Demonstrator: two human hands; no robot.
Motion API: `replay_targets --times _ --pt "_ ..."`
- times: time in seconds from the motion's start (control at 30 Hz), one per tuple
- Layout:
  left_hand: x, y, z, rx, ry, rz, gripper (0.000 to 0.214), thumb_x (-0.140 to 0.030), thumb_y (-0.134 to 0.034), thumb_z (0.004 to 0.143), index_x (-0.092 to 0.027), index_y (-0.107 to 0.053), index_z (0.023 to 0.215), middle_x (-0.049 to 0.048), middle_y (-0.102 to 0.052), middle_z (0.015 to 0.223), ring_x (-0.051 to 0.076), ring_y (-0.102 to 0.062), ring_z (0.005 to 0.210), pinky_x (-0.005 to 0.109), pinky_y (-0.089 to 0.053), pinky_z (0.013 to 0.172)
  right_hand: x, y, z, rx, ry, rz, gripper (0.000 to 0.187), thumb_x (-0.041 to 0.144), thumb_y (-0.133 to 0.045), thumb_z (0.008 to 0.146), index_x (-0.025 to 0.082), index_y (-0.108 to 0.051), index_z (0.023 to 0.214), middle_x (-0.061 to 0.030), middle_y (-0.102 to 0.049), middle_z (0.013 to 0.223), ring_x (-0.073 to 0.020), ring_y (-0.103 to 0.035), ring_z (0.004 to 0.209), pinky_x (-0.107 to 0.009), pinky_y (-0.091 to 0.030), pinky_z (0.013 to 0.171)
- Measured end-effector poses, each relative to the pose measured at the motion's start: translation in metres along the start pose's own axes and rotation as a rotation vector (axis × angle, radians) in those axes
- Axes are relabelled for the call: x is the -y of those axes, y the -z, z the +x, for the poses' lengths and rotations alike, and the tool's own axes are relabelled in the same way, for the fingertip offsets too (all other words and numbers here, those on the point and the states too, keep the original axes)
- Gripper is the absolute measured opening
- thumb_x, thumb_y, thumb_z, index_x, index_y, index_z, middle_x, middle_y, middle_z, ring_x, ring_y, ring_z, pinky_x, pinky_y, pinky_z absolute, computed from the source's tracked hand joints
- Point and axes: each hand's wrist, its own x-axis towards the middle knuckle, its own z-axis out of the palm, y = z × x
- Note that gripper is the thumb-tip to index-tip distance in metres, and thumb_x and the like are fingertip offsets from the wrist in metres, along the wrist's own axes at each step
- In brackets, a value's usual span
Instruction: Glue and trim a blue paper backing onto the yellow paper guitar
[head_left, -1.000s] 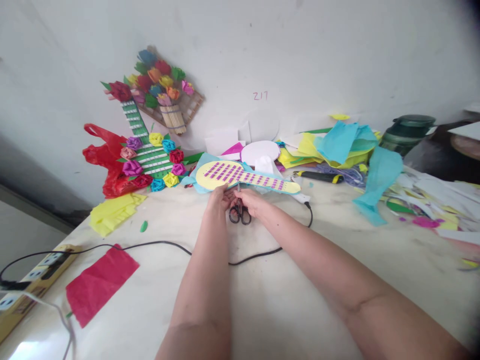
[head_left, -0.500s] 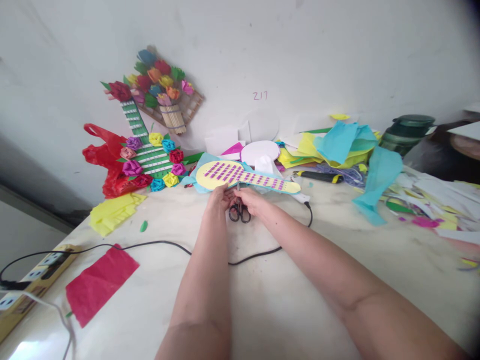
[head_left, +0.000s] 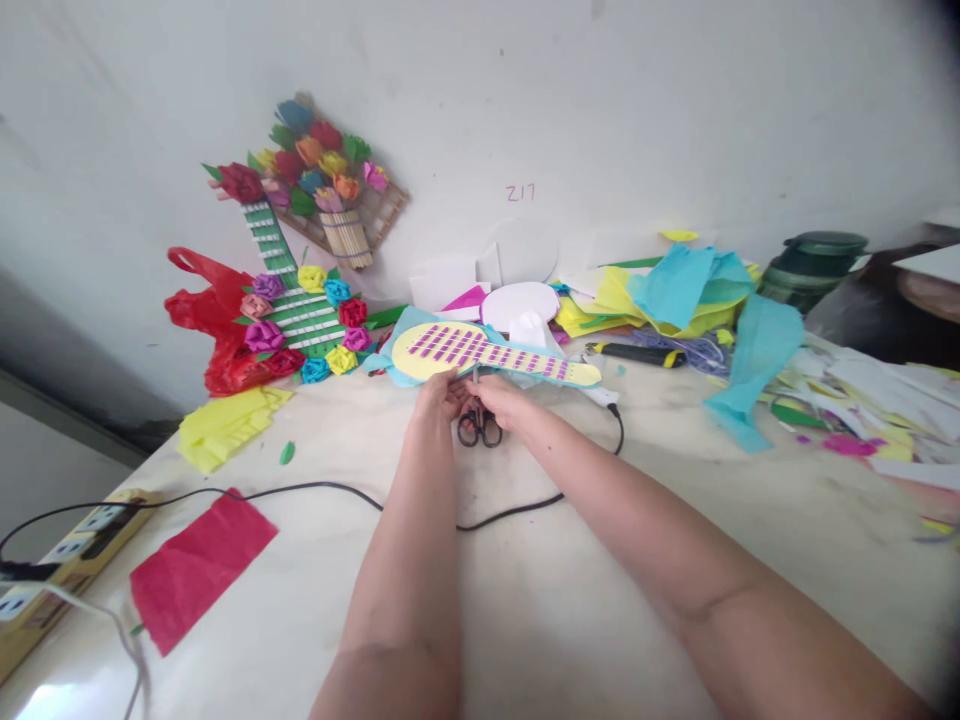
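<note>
A guitar-shaped yellow paper cutout (head_left: 420, 362) with rows of purple strips lies in front of me, with light blue paper (head_left: 409, 320) showing around its edge. At its lower edge my left hand (head_left: 442, 395) is closed, its fingers curled; what they pinch is hidden. My right hand (head_left: 501, 398) is closed beside it, with a pair of scissors (head_left: 480, 430) held at the blades. The scissors' black handles point towards me, free of fingers, and the blades point to the cutout.
A green guitar craft with paper roses (head_left: 307, 320) leans at the wall by a red plastic bag (head_left: 214, 330). Black-and-yellow pliers (head_left: 637, 353) lie right, near blue tissue paper (head_left: 757, 360). A black cable (head_left: 510, 515) crosses the table to a power strip (head_left: 75, 550). Red paper (head_left: 202, 570) lies left.
Almost nothing differs. Both hands, the scissors and the cutout stay in the same place.
</note>
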Motion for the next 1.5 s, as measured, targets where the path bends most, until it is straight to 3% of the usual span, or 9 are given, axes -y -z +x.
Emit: replay_targets --times 0.37,0.57,0.9,1.3,1.5 --pt "0.001 -0.001 0.001 -0.003 0.009 0.002 0.014 -0.01 -0.045 0.079 -0.007 -0.056 0.087 0.0068 -0.056 0.053 0.016 -0.057 0.045 0.025 -0.049 0.046 0.003 0.01 0.007 -0.016 -0.033 -0.098 0.02 0.022 -0.038 0.086 0.015 -0.05 0.072 -0.0002 -0.053 0.049 -0.0131 -0.052 0.042 -0.027 -0.046 0.046" --pt "0.003 0.0 0.003 0.0 -0.012 0.001 0.018 -0.01 -0.044 0.079 -0.006 -0.056 0.092 0.0067 -0.057 0.054 0.016 -0.058 0.045 0.026 -0.05 0.049 0.012 0.011 -0.002 0.038 -0.059 -0.106 0.02 0.023 -0.035 0.088 0.013 -0.05 0.08 -0.0011 -0.054 0.047 -0.0162 -0.054 0.039 -0.03 -0.047 0.044" --pt "0.001 0.001 0.002 0.059 -0.023 0.016 0.025 -0.009 -0.043 0.079 -0.004 -0.055 0.1 0.0121 -0.064 0.061 0.021 -0.063 0.054 0.031 -0.052 0.052 0.016 0.014 -0.012 0.014 -0.09 -0.21 0.016 0.02 -0.036 0.086 0.012 -0.05 0.086 -0.0022 -0.056 0.047 -0.0161 -0.053 0.038 -0.029 -0.046 0.043" --pt "0.001 0.001 0.0 0.064 -0.019 0.027 0.025 -0.011 -0.041 0.08 -0.006 -0.055 0.1 0.0111 -0.064 0.063 0.02 -0.063 0.056 0.03 -0.052 0.054 0.008 0.014 -0.007 0.017 -0.055 -0.173 0.014 0.019 -0.036 0.085 0.015 -0.049 0.084 0.0005 -0.054 0.047 -0.0156 -0.053 0.037 -0.029 -0.046 0.042" --pt "0.001 0.003 0.004 0.075 -0.005 0.012 0.024 -0.015 -0.042 0.082 -0.006 -0.055 0.101 0.0121 -0.064 0.065 0.021 -0.065 0.061 0.03 -0.052 0.056 0.005 0.008 -0.011 0.004 -0.09 -0.135 0.012 0.017 -0.039 0.084 0.015 -0.048 0.091 0.0017 -0.053 0.047 -0.0165 -0.054 0.038 -0.03 -0.047 0.043"
